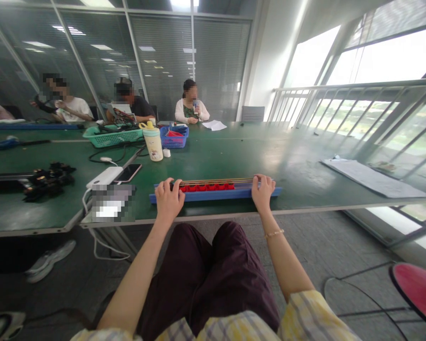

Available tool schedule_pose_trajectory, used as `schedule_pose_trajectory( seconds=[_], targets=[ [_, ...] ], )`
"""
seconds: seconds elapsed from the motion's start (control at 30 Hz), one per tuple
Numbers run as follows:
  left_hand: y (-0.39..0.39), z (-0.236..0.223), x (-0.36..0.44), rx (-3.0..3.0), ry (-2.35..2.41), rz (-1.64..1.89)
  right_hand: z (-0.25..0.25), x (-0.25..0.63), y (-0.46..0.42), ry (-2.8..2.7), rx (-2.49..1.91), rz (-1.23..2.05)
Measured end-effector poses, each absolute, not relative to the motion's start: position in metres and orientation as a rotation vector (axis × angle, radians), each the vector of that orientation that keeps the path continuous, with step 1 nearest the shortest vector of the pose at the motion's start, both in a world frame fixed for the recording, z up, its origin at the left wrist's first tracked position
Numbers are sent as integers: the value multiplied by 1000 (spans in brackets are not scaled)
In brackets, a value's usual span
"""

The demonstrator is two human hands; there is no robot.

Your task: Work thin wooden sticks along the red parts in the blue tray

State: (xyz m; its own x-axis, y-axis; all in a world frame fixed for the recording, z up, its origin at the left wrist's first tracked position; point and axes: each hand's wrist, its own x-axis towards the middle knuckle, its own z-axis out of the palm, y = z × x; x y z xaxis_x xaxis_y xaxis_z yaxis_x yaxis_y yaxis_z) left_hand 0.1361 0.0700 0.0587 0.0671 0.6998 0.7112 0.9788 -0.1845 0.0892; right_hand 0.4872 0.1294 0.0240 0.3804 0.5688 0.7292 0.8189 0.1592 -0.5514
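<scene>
Here, left hand (169,199) and right hand (262,192) clasp a blue rack (216,195).

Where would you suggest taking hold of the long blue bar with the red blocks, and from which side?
Take the blue bar by its two ends, from the near side, where the left hand and right hand rest. Its long straight front edge lies near the table edge, and holding there keeps fingers off the red blocks and thin rods on top.

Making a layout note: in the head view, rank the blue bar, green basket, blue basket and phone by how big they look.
Blue bar
Green basket
Blue basket and phone: these look alike, so unranked; the phone sits nearer the camera.
</scene>
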Motion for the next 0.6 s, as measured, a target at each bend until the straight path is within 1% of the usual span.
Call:
schedule_pose_trajectory(
  seconds=[0.23, 0.6],
  targets=[
    [72, 56, 138, -1921, -1683, -865, 23, 486, 128, -1298, -1515, -279],
    [71, 53, 135, -1941, -1680, -909, 21, 487, 130, -1308, -1455, -283]
  ],
)
